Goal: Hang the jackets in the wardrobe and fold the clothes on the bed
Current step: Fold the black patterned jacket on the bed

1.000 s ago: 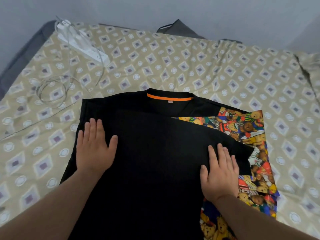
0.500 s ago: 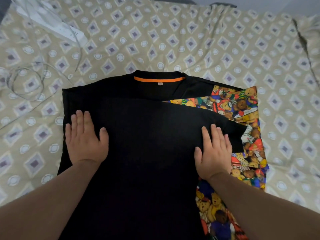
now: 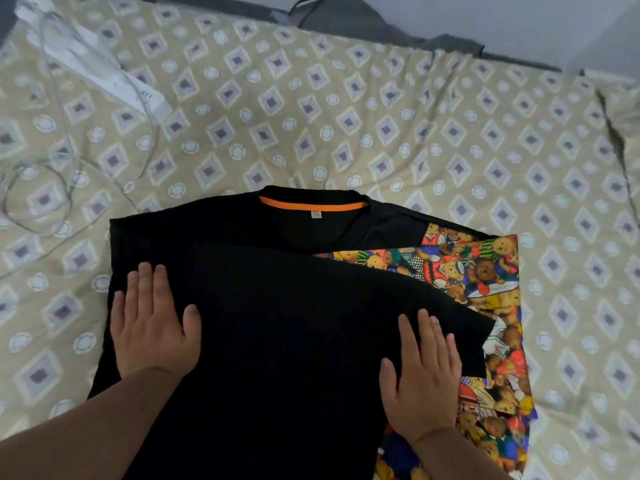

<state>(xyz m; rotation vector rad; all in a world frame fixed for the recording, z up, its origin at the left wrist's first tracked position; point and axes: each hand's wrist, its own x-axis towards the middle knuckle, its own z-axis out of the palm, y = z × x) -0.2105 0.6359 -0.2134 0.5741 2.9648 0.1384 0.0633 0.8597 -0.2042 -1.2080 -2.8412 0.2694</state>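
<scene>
Left hand (image 3: 152, 323): laid flat, fingers straight, pressed on the black T-shirt (image 3: 287, 323).
Right hand (image 3: 424, 372): flat likewise, pressed beside the folded-over edge.
Whereabouts: black T-shirt spread under both palms, over a bear-print cloth (image 3: 485, 271) showing past the right palm's outer side.
Progress: one side fold judged done; further folds left; jackets unseen.

Bare left hand (image 3: 152, 327), bare right hand (image 3: 424, 379)
</scene>
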